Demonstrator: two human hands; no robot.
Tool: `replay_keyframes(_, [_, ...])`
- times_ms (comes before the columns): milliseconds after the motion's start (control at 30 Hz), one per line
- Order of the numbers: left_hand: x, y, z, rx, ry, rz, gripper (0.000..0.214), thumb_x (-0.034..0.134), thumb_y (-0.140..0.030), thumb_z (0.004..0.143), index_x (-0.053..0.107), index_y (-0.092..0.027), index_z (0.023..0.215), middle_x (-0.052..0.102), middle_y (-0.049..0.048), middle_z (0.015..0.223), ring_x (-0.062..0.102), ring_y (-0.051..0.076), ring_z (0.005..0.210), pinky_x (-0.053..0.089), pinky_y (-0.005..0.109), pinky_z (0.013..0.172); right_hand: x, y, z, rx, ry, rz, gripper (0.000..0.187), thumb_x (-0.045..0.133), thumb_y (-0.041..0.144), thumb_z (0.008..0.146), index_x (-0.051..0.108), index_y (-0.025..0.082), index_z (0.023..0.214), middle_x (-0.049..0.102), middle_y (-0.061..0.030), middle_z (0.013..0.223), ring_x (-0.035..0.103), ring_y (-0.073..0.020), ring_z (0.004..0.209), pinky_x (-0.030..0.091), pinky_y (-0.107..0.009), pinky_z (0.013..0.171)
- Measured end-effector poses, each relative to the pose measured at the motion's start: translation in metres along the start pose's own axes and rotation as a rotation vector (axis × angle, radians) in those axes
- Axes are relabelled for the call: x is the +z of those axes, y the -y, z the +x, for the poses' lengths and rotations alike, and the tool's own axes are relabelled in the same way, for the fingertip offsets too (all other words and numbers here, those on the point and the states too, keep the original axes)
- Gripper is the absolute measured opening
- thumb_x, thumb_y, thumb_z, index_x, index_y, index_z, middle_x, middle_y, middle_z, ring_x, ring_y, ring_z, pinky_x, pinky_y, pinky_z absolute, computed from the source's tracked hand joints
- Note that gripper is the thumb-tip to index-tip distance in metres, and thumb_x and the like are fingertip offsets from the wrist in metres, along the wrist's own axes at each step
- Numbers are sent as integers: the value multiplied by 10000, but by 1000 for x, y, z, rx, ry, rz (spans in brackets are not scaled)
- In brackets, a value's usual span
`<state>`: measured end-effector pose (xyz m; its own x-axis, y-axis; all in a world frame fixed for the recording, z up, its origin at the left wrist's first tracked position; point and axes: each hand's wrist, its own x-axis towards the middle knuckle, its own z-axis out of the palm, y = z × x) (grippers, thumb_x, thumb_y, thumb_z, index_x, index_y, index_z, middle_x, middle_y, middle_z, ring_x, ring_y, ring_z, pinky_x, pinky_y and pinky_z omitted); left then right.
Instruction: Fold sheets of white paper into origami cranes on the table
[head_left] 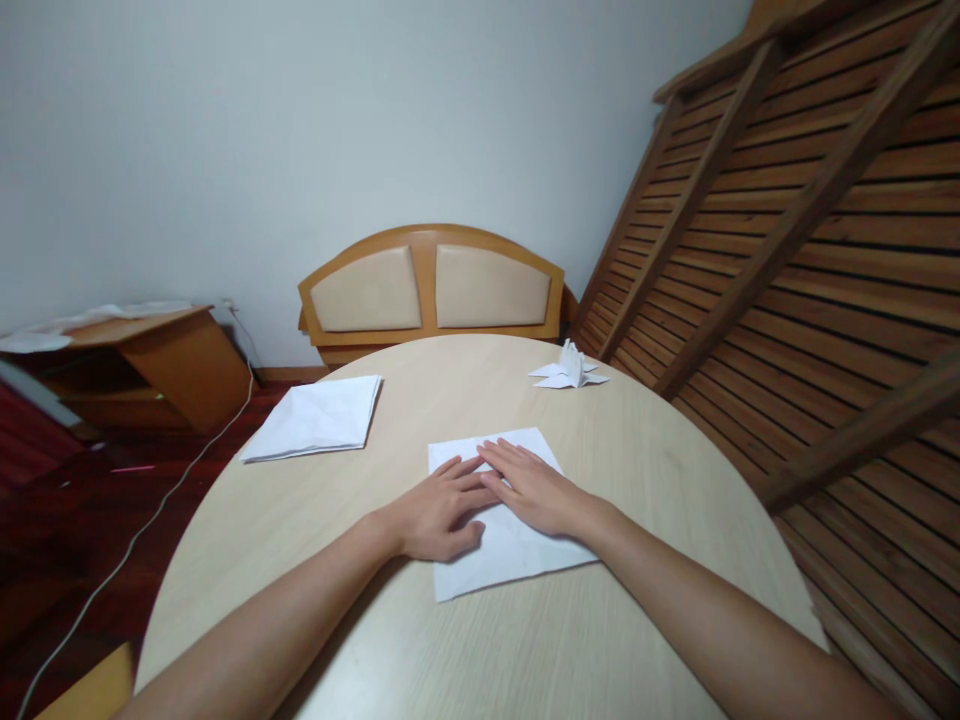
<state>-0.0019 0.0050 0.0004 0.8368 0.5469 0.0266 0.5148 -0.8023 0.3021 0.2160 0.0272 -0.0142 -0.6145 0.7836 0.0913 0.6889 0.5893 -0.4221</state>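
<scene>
A white sheet of paper (517, 560) lies flat on the round light-wood table (465, 660) in front of me. My left hand (442, 510) rests on the sheet's left half with fingers stretched flat and pointing right. My right hand (532, 487) lies flat on the sheet's middle, fingers extended toward the upper left. The fingertips of both hands meet near the sheet's centre. Neither hand grips anything.
A stack of white paper (315, 418) lies at the table's far left. A small folded paper figure (568, 370) sits at the far right edge. Behind the table stands a wooden headboard (431, 285); slatted wooden frames (810, 250) lean at right. A white cable (142, 530) crosses the red floor.
</scene>
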Motion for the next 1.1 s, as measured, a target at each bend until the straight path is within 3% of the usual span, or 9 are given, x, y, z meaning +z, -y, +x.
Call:
replay_keyframes(100, [5,5,-1,-117,-21,23,597,430,-475,992,324,-299,1552,262,45,1645,156,333,1531,178,584,1221,6,-10,3,24,43,-16,673,189,589,1033,298,204,1574,255,-44,1646,163,-247,1537,138,-477,1252])
replay_keyframes(200, [11,18,-3,-300,-51,85,668,337,-579,1006,289,-219,1567,195,110,1653,138,331,1532,186,558,1217,5,-13,8,81,31,-72,691,219,616,1018,298,215,1575,238,-58,1650,134,-277,1541,120,-512,1246])
replay_keyframes(400, [11,36,-5,-554,-185,231,640,369,-519,1004,372,-137,1518,304,186,1606,237,346,1508,203,553,1205,7,-10,21,168,55,-152,850,316,730,938,243,193,1593,157,-83,1667,63,-356,1539,66,-567,1233])
replay_keyframes(500, [11,30,-2,-446,-225,228,609,397,-462,1003,353,-161,1531,285,148,1624,219,308,1519,184,515,1228,10,-9,23,178,8,-166,895,371,757,904,248,196,1591,162,-83,1668,63,-368,1538,72,-574,1229])
replay_keyframes(633, [13,24,0,-301,-131,96,614,353,-498,1021,324,-189,1551,239,128,1639,209,279,1523,231,483,1222,6,-12,19,125,13,-150,810,386,699,936,289,216,1579,204,-74,1660,97,-348,1538,95,-562,1231])
replay_keyframes(767, [13,31,-4,-319,-88,85,602,332,-500,1029,325,-205,1554,236,116,1637,200,286,1523,222,499,1220,-8,-28,7,31,73,-112,769,376,688,954,308,235,1572,227,-75,1653,143,-313,1535,140,-510,1239])
replay_keyframes(933, [8,43,-13,-380,-118,129,549,330,-447,1032,371,-220,1531,301,101,1619,250,282,1511,231,517,1213,-19,-50,-5,84,47,-130,642,378,608,993,401,261,1532,283,-96,1632,212,-305,1522,186,-522,1224])
replay_keyframes(1100, [5,47,-19,-468,-154,169,592,375,-432,1016,315,-180,1549,344,120,1604,280,273,1502,205,509,1226,-27,-40,-6,8,-18,-163,481,400,459,1021,565,242,1417,464,-101,1542,323,-273,1484,157,-520,1229])
